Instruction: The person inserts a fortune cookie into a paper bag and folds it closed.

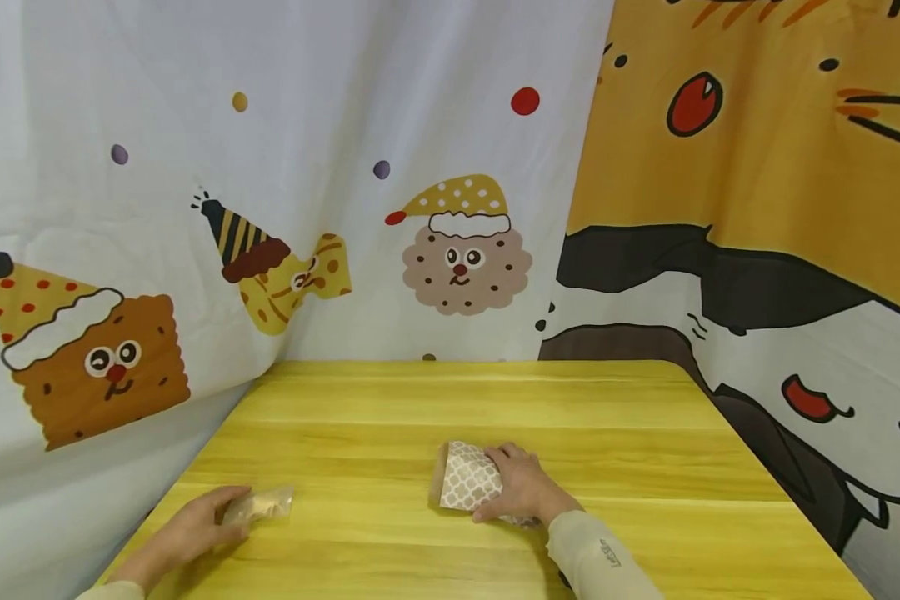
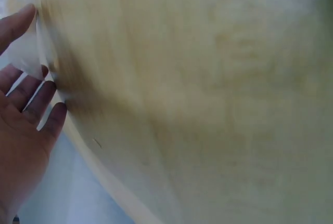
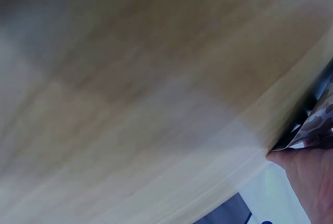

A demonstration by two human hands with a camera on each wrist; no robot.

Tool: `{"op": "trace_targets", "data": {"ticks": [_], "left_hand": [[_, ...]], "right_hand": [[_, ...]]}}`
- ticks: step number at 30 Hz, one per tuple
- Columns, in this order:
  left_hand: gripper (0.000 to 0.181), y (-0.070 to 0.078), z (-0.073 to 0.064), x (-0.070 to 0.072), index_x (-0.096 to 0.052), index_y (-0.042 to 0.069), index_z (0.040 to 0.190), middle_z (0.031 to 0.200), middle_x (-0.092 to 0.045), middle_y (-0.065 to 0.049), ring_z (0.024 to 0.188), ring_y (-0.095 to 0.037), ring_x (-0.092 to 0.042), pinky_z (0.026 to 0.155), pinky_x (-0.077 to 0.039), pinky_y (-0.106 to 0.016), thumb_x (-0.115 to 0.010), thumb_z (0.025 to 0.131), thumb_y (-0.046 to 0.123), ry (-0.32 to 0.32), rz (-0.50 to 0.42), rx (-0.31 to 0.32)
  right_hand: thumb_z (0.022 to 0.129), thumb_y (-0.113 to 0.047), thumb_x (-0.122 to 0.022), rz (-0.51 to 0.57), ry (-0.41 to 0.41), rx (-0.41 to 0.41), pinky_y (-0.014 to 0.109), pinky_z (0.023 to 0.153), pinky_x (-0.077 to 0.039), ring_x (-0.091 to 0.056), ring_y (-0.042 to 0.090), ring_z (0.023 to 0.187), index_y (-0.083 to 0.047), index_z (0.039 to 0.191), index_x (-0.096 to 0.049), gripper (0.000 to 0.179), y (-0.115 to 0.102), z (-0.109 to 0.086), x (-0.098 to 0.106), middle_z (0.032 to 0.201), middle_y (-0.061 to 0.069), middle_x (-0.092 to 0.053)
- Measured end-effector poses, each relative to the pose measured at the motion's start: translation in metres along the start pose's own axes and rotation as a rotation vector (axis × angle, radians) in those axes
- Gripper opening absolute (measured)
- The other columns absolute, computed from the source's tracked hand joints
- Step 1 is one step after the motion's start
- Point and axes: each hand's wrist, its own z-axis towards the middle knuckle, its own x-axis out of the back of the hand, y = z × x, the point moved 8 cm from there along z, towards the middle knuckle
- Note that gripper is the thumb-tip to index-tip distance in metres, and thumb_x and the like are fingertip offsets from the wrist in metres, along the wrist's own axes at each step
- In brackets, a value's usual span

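My left hand pinches a small clear plastic packet with something pale yellow inside, low over the left of the table. In the left wrist view the thumb is on one side of the packet and the fingers are on the other. Near the middle of the table, my right hand grips a paper bag with a white and beige lattice print. The bag lies on its side, its brown-edged end facing left. At the right edge of the right wrist view, only a strip of the bag shows beside the thumb.
Both hands work over a yellow wood-grain table. A white curtain printed with cartoon biscuits hangs behind and to the left. On the right hangs a cloth with large cartoon animals, close along the table's edge.
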Motion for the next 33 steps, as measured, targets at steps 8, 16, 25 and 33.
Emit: {"op": "trace_targets", "data": {"ticks": [8,16,25,33], "left_hand": [[0.081,0.007,0.001,0.002,-0.044,-0.015,0.139,0.133,-0.051,-0.031,0.122,-0.051,-0.047,0.095,-0.044,-0.059,-0.079,0.085,0.034,-0.028,0.045,-0.056],[0.074,0.011,0.001,0.006,-0.055,-0.011,0.133,0.124,-0.060,-0.020,0.114,-0.041,-0.055,0.091,-0.047,-0.055,-0.081,0.083,0.037,0.063,0.114,-0.012],[0.064,0.051,0.023,-0.002,-0.061,-0.004,0.128,0.117,-0.063,-0.008,0.108,-0.029,-0.057,0.088,-0.049,-0.049,-0.080,0.084,0.037,0.117,0.093,-0.128],[0.058,0.109,0.053,-0.035,-0.062,0.000,0.127,0.114,-0.062,-0.004,0.107,-0.026,-0.057,0.091,-0.048,-0.050,-0.081,0.083,0.032,0.156,0.073,-0.312]], "right_hand": [[0.062,-0.067,-0.085,-0.002,-0.002,0.001,0.065,0.111,-0.020,-0.041,0.040,0.131,-0.006,0.149,-0.041,0.115,-0.001,0.004,0.001,0.140,0.016,-0.044],[0.063,-0.065,-0.085,0.011,-0.010,-0.004,0.066,0.111,-0.021,-0.040,0.042,0.131,-0.005,0.149,-0.041,0.114,-0.003,0.001,0.000,0.140,0.018,-0.044],[0.064,-0.064,-0.086,0.031,0.002,0.010,0.067,0.110,-0.021,-0.041,0.042,0.130,-0.004,0.148,-0.041,0.113,-0.005,0.001,0.001,0.138,0.018,-0.045],[0.064,-0.065,-0.084,0.042,-0.005,0.007,0.067,0.111,-0.020,-0.041,0.041,0.131,-0.004,0.149,-0.040,0.113,-0.002,0.001,0.000,0.141,0.017,-0.043]]}}
